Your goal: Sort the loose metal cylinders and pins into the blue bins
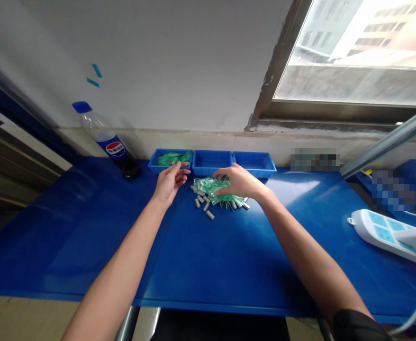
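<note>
My left hand (171,183) is held just in front of the left blue bin (152,166), its fingers apart and nothing in them. Over the heap on the table is my right hand (241,181), thumb and fingers curved and spread apart above crumpled green plastic bags (208,185). Whether its fingertips touch the plastic I cannot tell. Several small silver-grey cylinders (210,214) lie loose at the front of the heap. Thin dark and yellowish pieces (225,205) stick out from under the bags; their kind is too small to make out.
Green plastic (172,158) lies in the left bin. Beside it stand a middle blue bin (213,169) and a right blue bin (256,171). A cola bottle (113,147) stands at the back left. On the right lies a white power strip (382,232) on the blue table (194,265).
</note>
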